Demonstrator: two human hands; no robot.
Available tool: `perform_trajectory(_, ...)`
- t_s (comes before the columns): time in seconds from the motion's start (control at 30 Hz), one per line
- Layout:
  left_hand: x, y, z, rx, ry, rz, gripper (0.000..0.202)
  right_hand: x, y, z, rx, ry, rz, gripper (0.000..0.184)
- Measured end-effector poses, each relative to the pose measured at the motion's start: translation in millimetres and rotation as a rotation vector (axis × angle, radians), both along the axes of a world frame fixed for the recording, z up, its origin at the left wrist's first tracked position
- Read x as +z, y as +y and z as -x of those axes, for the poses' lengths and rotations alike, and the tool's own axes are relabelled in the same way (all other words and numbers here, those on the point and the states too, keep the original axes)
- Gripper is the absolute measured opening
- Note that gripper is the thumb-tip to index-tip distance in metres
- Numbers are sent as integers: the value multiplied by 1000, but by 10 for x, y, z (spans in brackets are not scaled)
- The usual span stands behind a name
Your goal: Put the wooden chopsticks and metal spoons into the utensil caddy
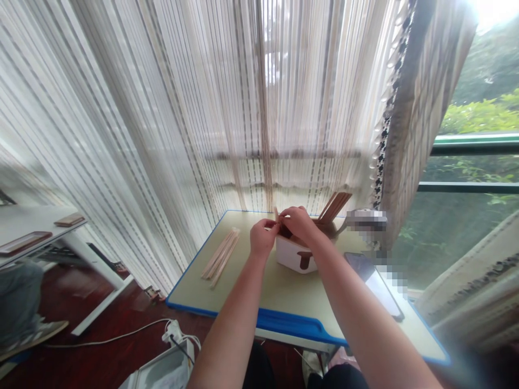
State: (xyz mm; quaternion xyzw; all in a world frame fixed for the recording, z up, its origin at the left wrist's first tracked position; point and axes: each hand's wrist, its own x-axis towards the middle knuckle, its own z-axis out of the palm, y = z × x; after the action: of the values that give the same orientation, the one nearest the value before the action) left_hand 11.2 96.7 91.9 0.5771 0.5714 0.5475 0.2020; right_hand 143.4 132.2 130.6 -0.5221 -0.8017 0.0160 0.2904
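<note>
At the far side of the small table, my left hand (264, 236) is closed, its fingertips pinching near the lower part of a pale thin stick (276, 213). My right hand (298, 221) comes in from the right and pinches the same stick, its fingers close to those of the left. Just below and behind the hands stands a white box (294, 258) with a brown inside and a brown patch on its front; my right hand and forearm hide part of it. Several pale wooden sticks (222, 256) lie in a loose bunch on the left of the tabletop.
Brown sticks (335, 205) stand tilted in a dark holder behind the box. A tablet-like device (373, 283) lies on the right of the blue-edged table (239, 294). A power strip (173, 330) and cable are on the floor; a person's leg (20, 302) shows at left.
</note>
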Motion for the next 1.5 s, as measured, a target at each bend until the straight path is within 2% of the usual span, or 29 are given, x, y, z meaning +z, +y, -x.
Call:
perform_trajectory(0.13, -28, -24, -22, 29, 54, -9, 17, 45, -50, -8, -20, 0, 14, 20)
perform_trajectory(0.37, 15, -46, -181, 239, 217, -34, 16, 143, -180, -12, -81, 64, 79, 21)
perform_trajectory(0.5, 23, -90, -142, 197, 166, -16, 17, 116, -185, -19, -49, 134, 48, 26)
perform_trajectory(0.6, -25, -194, 53, 195, 112, -49, 27, 98, -232, -41, -32, 222, -21, 30)
perform_trajectory(0.67, -101, -293, 271, 255, 133, -70, 29, 106, -334, -37, -17, 276, -58, 29)
perform_trajectory(0.77, -280, -478, 663, 408, 298, -93, 23, 119, -595, 78, 11, 396, -146, 27)
perform_trajectory(0.83, -418, -623, 902, 485, 438, -37, 22, 81, -792, 263, 57, 495, -189, 27)
perform_trajectory(0.9, -543, -781, 1081, 540, 554, 49, 23, -36, -944, 525, 144, 561, -163, 27)
perform_trajectory(0.97, -638, -936, 1188, 581, 627, 137, 25, -248, -1011, 825, 240, 565, -59, 28)
perform_trajectory(1.1, -752, -1146, 1258, 608, 672, 233, 25, -863, -946, 1338, 250, 476, 125, 35)
perform_trajectory(1.17, -794, -1182, 1265, 593, 682, 242, 22, -1154, -892, 1471, 248, 433, 153, 38)
perform_trajectory(1.23, -828, -1186, 1265, 571, 715, 232, 19, -1359, -856, 1507, 233, 433, 145, 38)
perform_trajectory(1.33, -858, -1170, 1258, 562, 753, 225, 19, -1479, -837, 1450, 198, 473, 145, 36)
perform_trajectory(1.5, -871, -1157, 1247, 548, 783, 204, 23, -1455, -843, 1379, 161, 486, 179, 33)
